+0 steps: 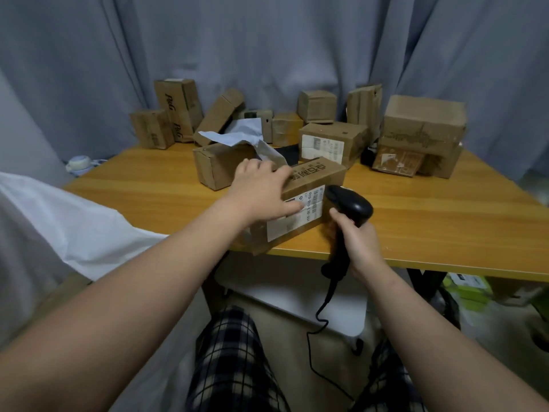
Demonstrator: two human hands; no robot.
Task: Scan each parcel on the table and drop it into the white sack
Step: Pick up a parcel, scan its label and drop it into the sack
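Observation:
A long cardboard parcel (309,200) with a white shipping label lies at the wooden table's (430,221) front edge. My left hand (261,194) rests on its left end, fingers spread over the top and thumb on the label. My right hand (356,242) grips the handle of a black barcode scanner (350,206), whose head sits right beside the label. The white sack (59,227) lies to the left of the table, below its edge.
Several more cardboard parcels stand along the back of the table, one (219,165) open with crumpled white paper. A large stack (421,132) sits at the back right. Grey curtains hang behind. The scanner cable (315,337) hangs over my lap.

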